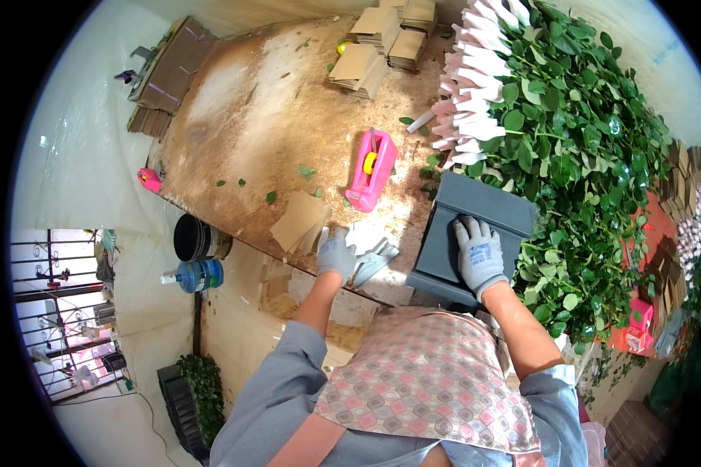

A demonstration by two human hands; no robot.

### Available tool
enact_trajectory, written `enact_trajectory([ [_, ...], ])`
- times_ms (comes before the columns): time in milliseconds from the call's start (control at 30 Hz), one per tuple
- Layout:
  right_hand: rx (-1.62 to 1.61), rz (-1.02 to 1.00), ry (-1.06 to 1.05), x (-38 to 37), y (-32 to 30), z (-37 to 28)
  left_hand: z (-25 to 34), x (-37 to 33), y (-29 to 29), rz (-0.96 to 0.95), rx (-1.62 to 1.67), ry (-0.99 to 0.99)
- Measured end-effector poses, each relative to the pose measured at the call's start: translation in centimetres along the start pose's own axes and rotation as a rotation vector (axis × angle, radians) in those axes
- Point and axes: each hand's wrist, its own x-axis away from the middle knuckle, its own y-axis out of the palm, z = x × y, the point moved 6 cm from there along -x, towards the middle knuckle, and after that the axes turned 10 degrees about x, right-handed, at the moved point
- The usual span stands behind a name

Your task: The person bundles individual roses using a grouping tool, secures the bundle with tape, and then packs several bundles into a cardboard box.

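My right hand [480,251], in a grey work glove, lies with fingers spread on a dark grey panel [444,226] with a raised ledge across its far part. My left hand [336,254], gloved alike, rests by the table's near edge, its fingers partly stretched, beside a few tan cardboard sheets [299,221]. Whether it touches them is hard to see. Just right of it lies a grey metal tool [376,261], its kind unclear in the glare. Beyond stands a pink tape dispenser [372,171] with a yellow core.
Rose stems with green leaves [576,156] pile up on the right, their heads in pale pink sleeves [475,78]. Cardboard stacks [378,47] stand at the back. A cardboard box [175,66] sits far left, near a small pink tool [149,180]. Below the edge are a black bucket [195,237] and blue water jug [200,275].
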Motion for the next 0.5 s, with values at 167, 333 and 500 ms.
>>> enact_trajectory([
  [167, -0.016, 0.025, -0.008, 0.0, 0.3, -0.1, -2.5, 3.0, -1.6, 0.073, 0.017, -0.203],
  [333, -0.006, 0.023, -0.013, 0.0, 0.1, -0.3, -4.2, 1.5, -0.7, 0.019, 0.002, -0.335],
  [500, 0.028, 0.005, -0.003, 0.0, -0.1, -0.2, -3.9, 0.5, -0.9, 0.033, -0.096, -0.238],
])
